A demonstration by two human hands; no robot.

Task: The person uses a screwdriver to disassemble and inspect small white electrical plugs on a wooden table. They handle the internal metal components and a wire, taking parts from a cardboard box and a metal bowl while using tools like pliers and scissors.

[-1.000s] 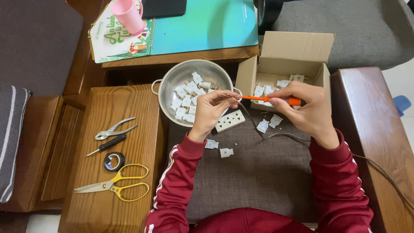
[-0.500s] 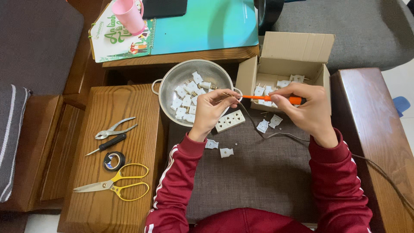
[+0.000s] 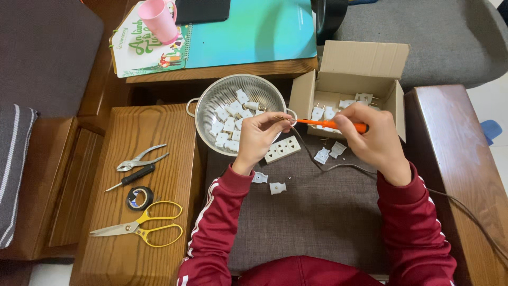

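Observation:
My left hand pinches a small plug part at the end of a thin dark cable, just over the rim of a metal colander. My right hand grips an orange-handled screwdriver whose tip points left at that part. A white multi-socket block lies on the grey cushion under my left hand. Loose white plug halves lie near my wrists.
The colander and an open cardboard box hold several white plug pieces. On the wooden stand at left lie pliers, a black screwdriver, black tape and yellow scissors. A pink cup stands on a teal notebook.
Both hands stay together over the cushion; the screwdriver and hands shift only slightly.

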